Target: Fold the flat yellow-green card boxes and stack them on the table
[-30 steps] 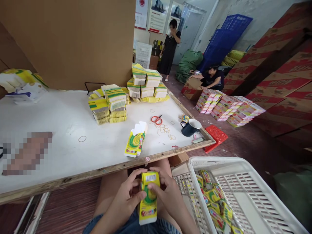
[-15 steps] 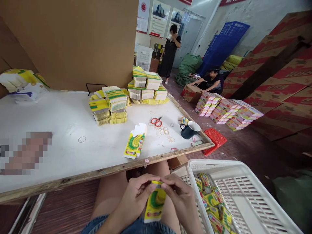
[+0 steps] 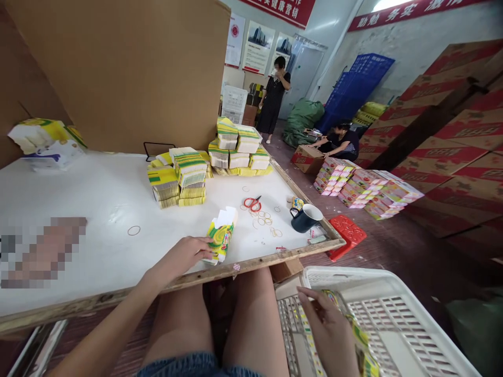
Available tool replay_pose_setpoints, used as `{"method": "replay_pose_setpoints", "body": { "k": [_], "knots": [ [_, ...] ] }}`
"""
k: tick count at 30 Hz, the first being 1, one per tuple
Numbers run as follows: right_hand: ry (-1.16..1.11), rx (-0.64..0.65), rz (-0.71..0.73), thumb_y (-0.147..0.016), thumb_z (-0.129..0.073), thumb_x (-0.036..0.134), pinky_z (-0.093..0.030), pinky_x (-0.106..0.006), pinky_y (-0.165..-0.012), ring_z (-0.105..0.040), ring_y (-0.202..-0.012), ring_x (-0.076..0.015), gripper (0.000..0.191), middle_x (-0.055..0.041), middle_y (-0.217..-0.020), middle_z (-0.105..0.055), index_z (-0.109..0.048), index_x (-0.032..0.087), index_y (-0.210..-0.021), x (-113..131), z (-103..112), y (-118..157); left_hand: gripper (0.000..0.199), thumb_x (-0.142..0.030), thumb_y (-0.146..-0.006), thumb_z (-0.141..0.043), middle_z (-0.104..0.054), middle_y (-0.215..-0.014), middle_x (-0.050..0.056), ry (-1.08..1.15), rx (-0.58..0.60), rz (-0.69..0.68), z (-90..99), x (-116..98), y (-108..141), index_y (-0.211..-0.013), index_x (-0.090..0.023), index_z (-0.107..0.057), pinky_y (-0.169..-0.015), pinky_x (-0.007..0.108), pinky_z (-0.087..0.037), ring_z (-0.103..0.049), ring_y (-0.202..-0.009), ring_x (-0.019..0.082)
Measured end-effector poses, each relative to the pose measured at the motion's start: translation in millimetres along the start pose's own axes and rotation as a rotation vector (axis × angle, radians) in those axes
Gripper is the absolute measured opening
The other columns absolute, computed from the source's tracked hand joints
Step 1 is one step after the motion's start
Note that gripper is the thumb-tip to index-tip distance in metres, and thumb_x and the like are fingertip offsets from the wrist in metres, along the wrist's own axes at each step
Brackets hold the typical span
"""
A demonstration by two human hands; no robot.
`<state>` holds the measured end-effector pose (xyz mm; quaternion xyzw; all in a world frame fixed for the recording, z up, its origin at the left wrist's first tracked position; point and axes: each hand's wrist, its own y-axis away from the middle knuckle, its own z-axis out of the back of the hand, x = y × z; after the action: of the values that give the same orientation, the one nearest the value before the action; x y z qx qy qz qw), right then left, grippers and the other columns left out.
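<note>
A seated person's left hand (image 3: 194,248) reaches over the wooden near edge of a white table (image 3: 98,204). Its fingers lie slightly bent on the left side of an upended-flap yellow box (image 3: 220,238); whether they have closed on it, I cannot tell. The box lies near that edge, left of the table's near right corner, its green swirl and colourful lettering too small to read. The right hand (image 3: 332,332) is over the left part of a white basket (image 3: 351,272), thumb and forefinger apart, above yellow-green packets (image 3: 369,361).

Toward the right edge are red-handled scissors (image 3: 252,204), rubber bands (image 3: 265,219) and a dark mug (image 3: 304,220). Bundled yellow cartons (image 3: 190,167) stand along the far side.

Beyond, a red banner (image 3: 283,9) shows "健康营销" in white; another banner (image 3: 404,15) reads "勤勉 务实", then partly blurred characters. Red-marked brown boxes (image 3: 444,149) are stacked at right, their print unclear.
</note>
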<state>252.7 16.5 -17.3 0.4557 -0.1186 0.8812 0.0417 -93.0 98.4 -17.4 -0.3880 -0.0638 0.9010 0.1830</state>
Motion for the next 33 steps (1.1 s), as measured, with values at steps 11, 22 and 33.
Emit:
{"method": "replay_pose_setpoints", "body": {
  "k": [11,22,33],
  "knots": [
    [-0.701,0.377,-0.287,-0.078,-0.07,0.05,-0.042,-0.021,-0.047,-0.049,-0.047,-0.0105,0.036,-0.0003,-0.059,-0.064,-0.076,0.018,-0.093,58,-74,9,0.037,-0.008,-0.087,-0.058,-0.074,-0.115,0.007,-0.092,-0.062,-0.454,-54.9,-73,84,-0.122,-0.019,-0.064,-0.107,0.033,-0.046,-0.061,-0.12,0.021],
    [-0.903,0.43,-0.368,-0.075,-0.077,0.039,-0.05,-0.027,-0.067,-0.068,-0.071,-0.0182,0.027,-0.0077,-0.079,-0.076,-0.068,0.016,-0.086,43,-93,31,0.055,-0.052,-0.077,-0.066,-0.066,-0.127,0.015,1.376,-0.041,0.447,-69.8,-80,75,-0.121,-0.02,-0.066,-0.103,0.048,-0.045,-0.056,-0.122,0.036],
    [-0.849,0.46,-0.36,-0.071,-0.079,0.04,-0.051,-0.027,-0.068,-0.066,-0.074,-0.0181,0.028,-0.0066,-0.08,-0.074,-0.071,0.015,-0.081,43,-91,38,0.042,-0.044,-0.069,-0.078,-0.077,-0.099,0.011,1.41,-0.129,0.559,-79.6,-91,74,-0.102,-0.018,-0.074,-0.089,0.038,-0.051,-0.068,-0.099,0.029]
  ]
}}
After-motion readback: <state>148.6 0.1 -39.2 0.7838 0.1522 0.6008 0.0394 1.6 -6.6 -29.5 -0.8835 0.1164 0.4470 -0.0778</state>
